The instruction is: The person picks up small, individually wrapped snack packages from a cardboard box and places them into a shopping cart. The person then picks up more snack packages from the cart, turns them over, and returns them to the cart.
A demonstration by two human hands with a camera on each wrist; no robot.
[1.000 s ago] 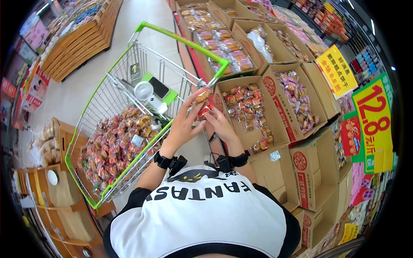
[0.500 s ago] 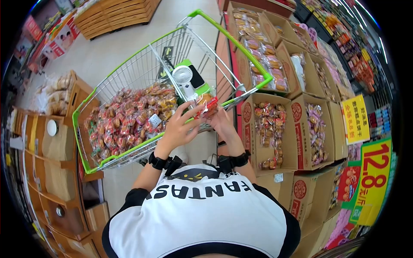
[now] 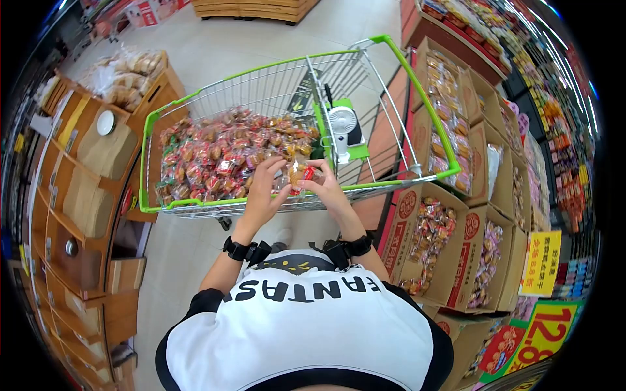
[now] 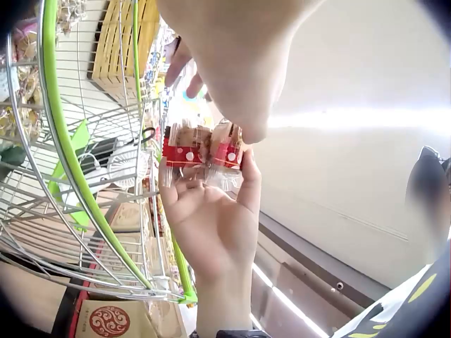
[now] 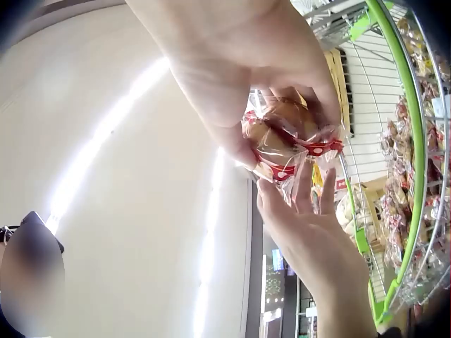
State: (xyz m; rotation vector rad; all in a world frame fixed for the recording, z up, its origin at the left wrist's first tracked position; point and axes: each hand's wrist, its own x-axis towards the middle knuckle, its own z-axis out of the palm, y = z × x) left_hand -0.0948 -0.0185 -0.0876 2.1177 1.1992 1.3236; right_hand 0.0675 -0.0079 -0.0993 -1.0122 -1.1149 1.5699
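Two small pastries in clear and red wrappers (image 3: 300,173) are held side by side over the cart's near rail. My right hand (image 3: 331,190) grips them; the right wrist view shows its fingers and thumb curled round the pastries (image 5: 278,130). From the other side my left hand (image 3: 262,194) meets them, thumb and fingers spread, fingertips right at the wrapper ends. In the left wrist view the left hand (image 4: 229,56) covers part of the wrappers. Beyond both hands, a large heap of similar wrapped pastries (image 3: 222,150) fills one end of the shopping cart (image 3: 147,171).
A small white fan (image 3: 341,122) stands on the cart's green seat panel (image 3: 357,152). Cardboard boxes (image 3: 391,244) of packaged pastries line the right. Wooden shelving (image 3: 55,215) curves along the left. Yellow price signs (image 3: 542,264) stand at the right.
The view has turned toward the cart, which now lies further right and nearer. Both hands have come from beside the boxes to over the cart's rail, with the wrapped pastries still held.
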